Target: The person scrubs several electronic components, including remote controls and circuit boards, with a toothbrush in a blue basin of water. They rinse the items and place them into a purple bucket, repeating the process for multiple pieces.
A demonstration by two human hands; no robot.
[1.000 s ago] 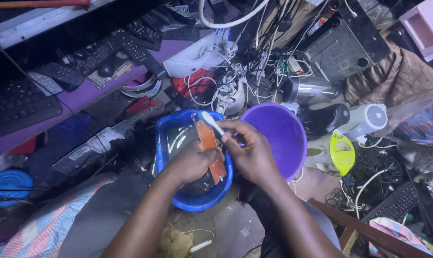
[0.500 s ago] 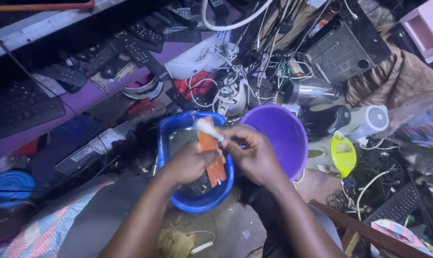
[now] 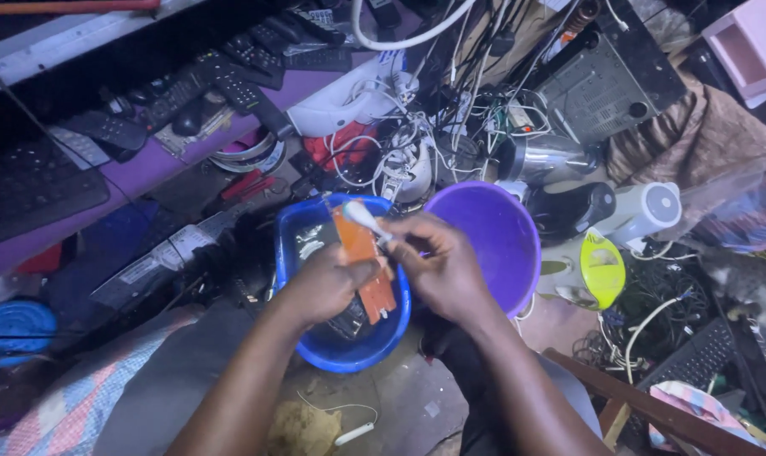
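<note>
Orange circuit board [image 3: 364, 263] held over the blue basin [image 3: 303, 228], gripped by the left hand [image 3: 328, 283]; right hand [image 3: 438, 266], closed on a white brush [image 3: 364, 218], has shifted its bristles slightly up the board, scrubbing ongoing.

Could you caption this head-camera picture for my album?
Left hand holds an orange circuit board over a blue plastic bowl; right hand brushes it.

The setting is an electronics repair workshop, indicated by remote controls [image 3: 231, 72], a keyboard [image 3: 28, 181], tangled cables [image 3: 450, 118] and an opened device chassis [image 3: 607, 80] crowding the bench.
</note>
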